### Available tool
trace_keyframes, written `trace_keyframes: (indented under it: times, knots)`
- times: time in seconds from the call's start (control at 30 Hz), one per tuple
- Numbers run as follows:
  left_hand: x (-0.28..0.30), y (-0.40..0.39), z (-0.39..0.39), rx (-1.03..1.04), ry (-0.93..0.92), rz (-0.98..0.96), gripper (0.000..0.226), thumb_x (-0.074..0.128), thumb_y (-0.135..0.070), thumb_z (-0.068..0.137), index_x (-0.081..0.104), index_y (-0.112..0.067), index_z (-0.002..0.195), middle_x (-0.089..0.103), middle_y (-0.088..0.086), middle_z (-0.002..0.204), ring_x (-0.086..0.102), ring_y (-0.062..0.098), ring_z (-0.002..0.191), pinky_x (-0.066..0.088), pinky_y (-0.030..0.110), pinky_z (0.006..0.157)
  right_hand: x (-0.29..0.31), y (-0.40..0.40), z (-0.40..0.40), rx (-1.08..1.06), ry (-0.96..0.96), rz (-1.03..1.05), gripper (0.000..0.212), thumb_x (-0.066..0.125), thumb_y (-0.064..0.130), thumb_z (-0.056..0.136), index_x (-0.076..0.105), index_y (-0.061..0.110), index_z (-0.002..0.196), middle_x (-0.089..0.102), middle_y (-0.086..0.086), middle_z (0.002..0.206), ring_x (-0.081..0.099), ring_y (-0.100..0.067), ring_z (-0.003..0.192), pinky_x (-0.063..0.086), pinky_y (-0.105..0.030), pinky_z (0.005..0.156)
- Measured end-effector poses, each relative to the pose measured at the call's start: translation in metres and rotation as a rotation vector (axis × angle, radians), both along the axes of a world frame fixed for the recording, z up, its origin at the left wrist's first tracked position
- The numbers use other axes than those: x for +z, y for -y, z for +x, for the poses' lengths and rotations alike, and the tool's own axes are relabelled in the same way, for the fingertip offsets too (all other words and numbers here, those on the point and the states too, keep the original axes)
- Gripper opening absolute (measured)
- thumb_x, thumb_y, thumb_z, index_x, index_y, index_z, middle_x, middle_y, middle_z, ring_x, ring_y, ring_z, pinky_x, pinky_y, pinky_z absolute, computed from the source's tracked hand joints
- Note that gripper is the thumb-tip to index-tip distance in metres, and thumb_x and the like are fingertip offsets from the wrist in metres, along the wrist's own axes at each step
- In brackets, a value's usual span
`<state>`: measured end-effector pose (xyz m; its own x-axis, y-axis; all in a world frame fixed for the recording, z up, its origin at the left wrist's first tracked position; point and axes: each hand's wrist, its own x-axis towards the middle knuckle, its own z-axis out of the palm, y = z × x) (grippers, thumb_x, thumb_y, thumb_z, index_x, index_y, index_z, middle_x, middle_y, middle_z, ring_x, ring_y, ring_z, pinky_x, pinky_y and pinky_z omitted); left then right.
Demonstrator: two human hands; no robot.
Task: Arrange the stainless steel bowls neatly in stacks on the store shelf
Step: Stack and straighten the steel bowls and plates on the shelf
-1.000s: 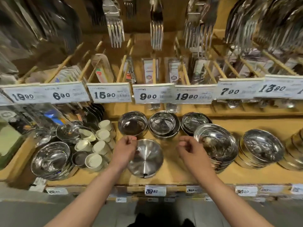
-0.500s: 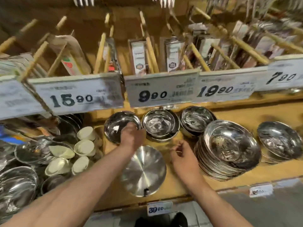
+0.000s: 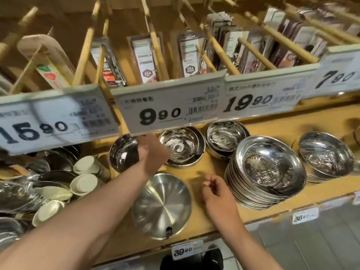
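1. Left hand (image 3: pixel 151 152) reaches to the rear bowl (image 3: pixel 122 152) at 11 o'clock; fingers hidden.
2. Right hand (image 3: pixel 218 193) hovers, fingers loose, at 5 o'clock.
3. Brushed pan (image 3: pixel 161 205) sits at 6 o'clock, bowl stack (image 3: pixel 266 172) at 3 o'clock.

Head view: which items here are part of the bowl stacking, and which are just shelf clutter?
Job:
left hand at the dark bowl
right hand
middle bowls
large bowl stack
brushed bowl

Clutter:
white cups
price tags
packaged cutlery
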<state>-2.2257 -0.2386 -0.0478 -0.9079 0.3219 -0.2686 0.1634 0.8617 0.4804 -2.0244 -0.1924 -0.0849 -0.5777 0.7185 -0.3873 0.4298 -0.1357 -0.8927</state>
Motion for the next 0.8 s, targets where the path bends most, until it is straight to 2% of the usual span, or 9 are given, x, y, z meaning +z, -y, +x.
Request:
trace_keyframes:
  times: [0.07, 0.17, 0.3, 0.4, 0.47, 0.57, 0.63, 0.7, 0.8]
  knots:
    - [0.000, 0.002, 0.000, -0.014, 0.022, -0.020, 0.042, 0.069, -0.017, 0.089, 0.053, 0.002, 0.124, 0.057, 0.021, 0.123, 0.057, 0.037, 0.115, 0.041, 0.035, 0.083, -0.001, 0.003, 0.002, 0.009, 0.009, -0.022, 0.022, 0.055, 0.016, 0.099, 0.062, 0.028, 0.117, 0.063, 0.010, 0.104, 0.048, 0.000, 0.075, 0.037, -0.017, 0.068]
    - [0.003, 0.004, 0.000, 0.017, 0.102, -0.056, 0.048, 0.065, -0.019, 0.096, 0.047, 0.000, 0.137, 0.056, 0.014, 0.134, 0.056, 0.027, 0.124, 0.050, 0.032, 0.102, 0.003, 0.002, 0.002, 0.030, 0.029, -0.023, 0.023, 0.054, 0.017, 0.099, 0.065, 0.028, 0.115, 0.067, 0.006, 0.107, 0.046, 0.001, 0.073, 0.036, -0.016, 0.066]
    - [0.011, 0.005, 0.002, 0.057, 0.129, 0.035, 0.036, 0.066, 0.005, 0.083, 0.060, 0.001, 0.118, 0.065, 0.018, 0.119, 0.065, 0.034, 0.112, 0.059, 0.045, 0.093, 0.010, -0.004, -0.005, 0.033, 0.026, -0.040, 0.017, 0.054, 0.016, 0.099, 0.064, 0.029, 0.105, 0.068, 0.006, 0.093, 0.055, -0.008, 0.072, 0.041, -0.024, 0.067]
    - [0.012, 0.008, 0.003, 0.085, 0.128, 0.114, 0.024, 0.064, 0.008, 0.081, 0.059, -0.012, 0.093, 0.064, 0.009, 0.106, 0.061, 0.021, 0.089, 0.058, 0.034, 0.075, 0.012, -0.005, -0.009, 0.036, 0.018, -0.055, 0.015, 0.055, 0.016, 0.099, 0.064, 0.028, 0.102, 0.065, 0.005, 0.083, 0.053, -0.008, 0.064, 0.041, -0.025, 0.061]
    - [0.015, 0.011, 0.001, 0.096, 0.090, 0.161, 0.033, 0.063, 0.010, 0.080, 0.052, -0.022, 0.078, 0.062, 0.004, 0.099, 0.055, 0.015, 0.079, 0.046, 0.025, 0.059, 0.014, -0.003, -0.010, 0.027, 0.009, -0.080, 0.014, 0.056, 0.017, 0.098, 0.064, 0.028, 0.101, 0.064, 0.006, 0.081, 0.051, -0.005, 0.060, 0.040, -0.022, 0.057]
    - [0.025, 0.018, 0.003, 0.049, 0.078, 0.263, 0.038, 0.066, 0.008, 0.081, 0.052, -0.026, 0.074, 0.065, 0.004, 0.095, 0.063, 0.021, 0.088, 0.055, 0.031, 0.066, 0.018, -0.001, -0.010, 0.015, -0.014, -0.112, 0.008, 0.060, 0.021, 0.097, 0.064, 0.028, 0.097, 0.065, 0.003, 0.076, 0.054, -0.001, 0.056, 0.043, -0.017, 0.054]
    - [0.035, 0.024, 0.005, -0.021, 0.137, 0.340, 0.032, 0.067, 0.007, 0.080, 0.058, -0.023, 0.078, 0.067, 0.005, 0.093, 0.068, 0.027, 0.092, 0.062, 0.041, 0.079, 0.026, 0.001, -0.010, -0.008, -0.090, -0.220, 0.005, 0.066, 0.024, 0.096, 0.066, 0.026, 0.100, 0.073, -0.007, 0.088, 0.068, -0.004, 0.075, 0.052, -0.019, 0.064]
    - [0.045, 0.031, 0.008, -0.113, 0.236, 0.360, 0.027, 0.069, 0.004, 0.078, 0.065, -0.020, 0.089, 0.068, 0.003, 0.097, 0.070, 0.026, 0.095, 0.063, 0.045, 0.082, 0.034, 0.003, -0.009, -0.045, -0.195, -0.388, 0.015, 0.070, 0.027, 0.095, 0.066, 0.025, 0.108, 0.077, -0.007, 0.105, 0.075, -0.014, 0.099, 0.060, -0.025, 0.074]
    - [0.060, 0.038, 0.014, -0.217, 0.382, 0.343, 0.030, 0.073, 0.000, 0.080, 0.070, -0.022, 0.100, 0.069, -0.002, 0.103, 0.068, 0.011, 0.090, 0.063, 0.032, 0.073, 0.047, 0.006, 0.002, -0.080, -0.275, -0.508, 0.026, 0.074, 0.030, 0.089, 0.064, 0.028, 0.112, 0.077, -0.003, 0.116, 0.074, -0.021, 0.106, 0.062, -0.027, 0.077]
